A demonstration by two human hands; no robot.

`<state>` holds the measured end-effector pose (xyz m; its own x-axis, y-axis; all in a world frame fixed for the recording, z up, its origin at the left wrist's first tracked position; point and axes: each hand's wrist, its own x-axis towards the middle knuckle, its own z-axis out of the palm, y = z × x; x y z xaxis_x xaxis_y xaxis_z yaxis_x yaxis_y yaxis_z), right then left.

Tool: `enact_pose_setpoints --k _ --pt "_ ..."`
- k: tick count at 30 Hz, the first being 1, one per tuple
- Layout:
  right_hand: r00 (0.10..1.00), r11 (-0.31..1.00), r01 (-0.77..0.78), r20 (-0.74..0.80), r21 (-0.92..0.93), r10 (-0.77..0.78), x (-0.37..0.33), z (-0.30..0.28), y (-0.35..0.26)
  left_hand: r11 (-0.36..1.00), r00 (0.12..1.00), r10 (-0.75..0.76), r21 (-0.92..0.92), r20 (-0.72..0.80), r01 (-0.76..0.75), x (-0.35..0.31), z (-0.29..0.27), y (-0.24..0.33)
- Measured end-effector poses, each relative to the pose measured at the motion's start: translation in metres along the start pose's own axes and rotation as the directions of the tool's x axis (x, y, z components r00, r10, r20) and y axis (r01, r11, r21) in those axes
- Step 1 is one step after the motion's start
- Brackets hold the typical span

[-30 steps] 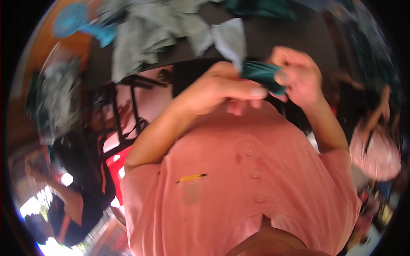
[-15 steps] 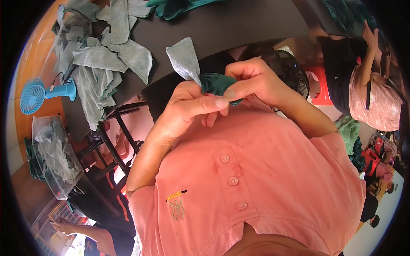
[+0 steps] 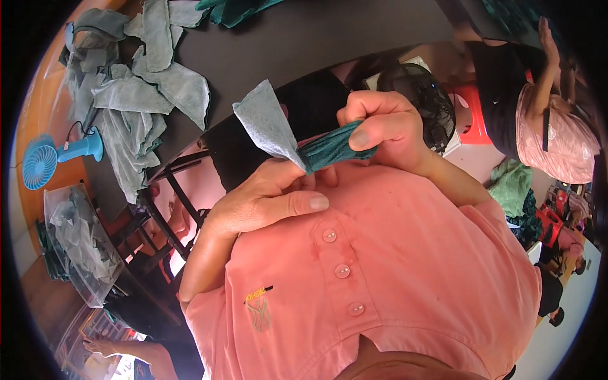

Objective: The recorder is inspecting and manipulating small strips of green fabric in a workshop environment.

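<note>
A velvety fabric strip is stretched between my hands in front of my chest. Its middle is a gathered dark green section point(image 3: 332, 148), and a pale grey pointed end point(image 3: 263, 120) sticks up on the left. My right hand point(image 3: 394, 130) is closed, pinching the green section's right end between thumb and curled fingers. Around the twisted part near the grey end, the fingers of my left hand point(image 3: 263, 199) are curled, partly hidden behind the cloth. The left thumb lies apart from the fabric, pointing right.
Grey-green fabric pieces point(image 3: 136, 95) lie piled on the dark table point(image 3: 304, 38), with dark green cloth point(image 3: 237, 9) farther back. A blue fan point(image 3: 41, 161) stands left, above a clear bin point(image 3: 82, 247) of pieces. A black fan point(image 3: 418, 104) and red stool point(image 3: 468, 114) are right. Other people work on both sides.
My left thumb has come off the fabric and lowered. The hands have drawn apart, so the green section is now pulled longer between them. The view has shifted slightly.
</note>
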<state>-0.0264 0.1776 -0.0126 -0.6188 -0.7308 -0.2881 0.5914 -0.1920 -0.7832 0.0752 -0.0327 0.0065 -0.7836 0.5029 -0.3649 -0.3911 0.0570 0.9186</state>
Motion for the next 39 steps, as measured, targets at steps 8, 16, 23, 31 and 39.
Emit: enact_pose_setpoints --k 8,16,23,31,39 --pt "0.999 0.995 -0.027 0.043 -0.095 0.031 -0.004 -0.002 0.006 0.889 0.997 0.017 -0.458 0.074 0.019 -0.002 -0.007 -0.011" --pt "0.997 0.982 0.028 0.079 -0.188 -0.014 0.001 0.002 0.015 0.97 0.989 0.043 -0.232 -0.139 -0.075 0.0 0.003 0.01" --pt "0.989 0.983 -0.129 -0.049 0.129 0.136 -0.002 0.005 0.015 0.993 0.995 0.073 -0.103 0.065 -0.066 -0.003 -0.01 -0.016" --pt "0.981 0.935 -0.177 -0.022 0.308 0.193 -0.003 -0.001 0.019 0.85 0.964 0.256 0.493 -0.079 -0.185 -0.011 0.002 -0.007" --pt "0.988 0.889 0.041 0.154 -0.456 0.033 0.003 0.009 0.006 0.896 0.934 0.33 0.355 -0.134 -0.266 -0.001 -0.002 -0.024"
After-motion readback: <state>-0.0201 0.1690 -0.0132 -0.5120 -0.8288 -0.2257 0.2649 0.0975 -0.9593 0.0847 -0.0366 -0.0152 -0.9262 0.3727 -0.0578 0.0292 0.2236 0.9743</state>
